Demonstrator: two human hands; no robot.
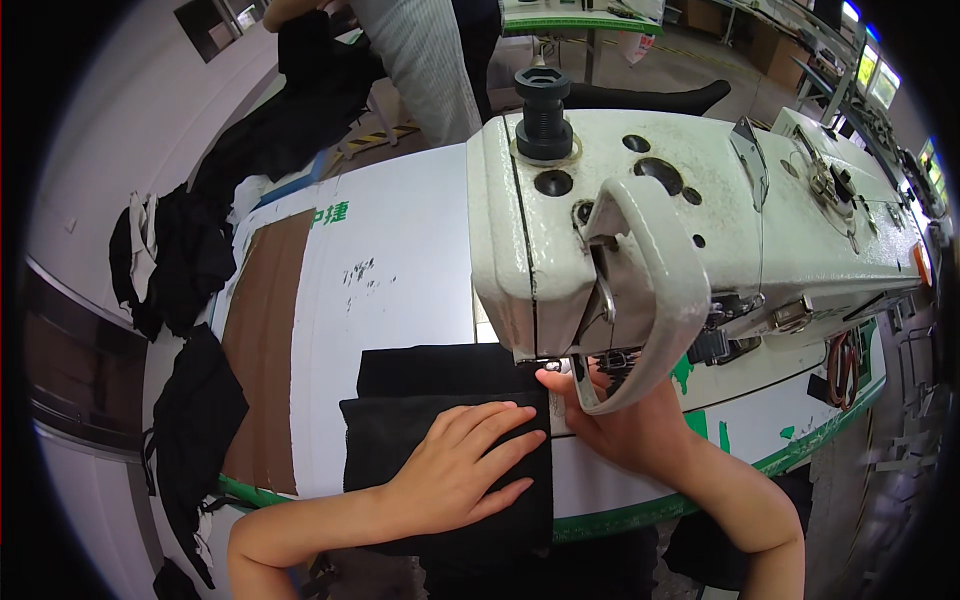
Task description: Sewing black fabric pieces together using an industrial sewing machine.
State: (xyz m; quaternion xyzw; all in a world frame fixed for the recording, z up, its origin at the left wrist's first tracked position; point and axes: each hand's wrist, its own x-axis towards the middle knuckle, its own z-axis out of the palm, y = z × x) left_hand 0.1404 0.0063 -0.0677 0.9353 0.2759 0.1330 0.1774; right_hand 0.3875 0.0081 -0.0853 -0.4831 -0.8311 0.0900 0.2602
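Note:
Black fabric [450,370] lies folded on the white sewing table, its right edge at the needle area of a white industrial sewing machine [500,250]. My left hand [465,465] rests flat on the fabric, fingers spread toward the right edge. Beside the needle area is my right hand [625,425], with one fingertip at the fabric's right edge, close under the machine head. A white curved loop [670,300] on the machine and the head hide most of its fingers, so their grip cannot be made out.
A brown strip [265,350] covers the table's left part. Dark garments [195,400] hang over the left edge. A black knob [543,110] tops the machine. Another person [410,60] stands beyond the table, near a green-edged bench [575,22]. Reddish-brown cord [846,370] lies at the right.

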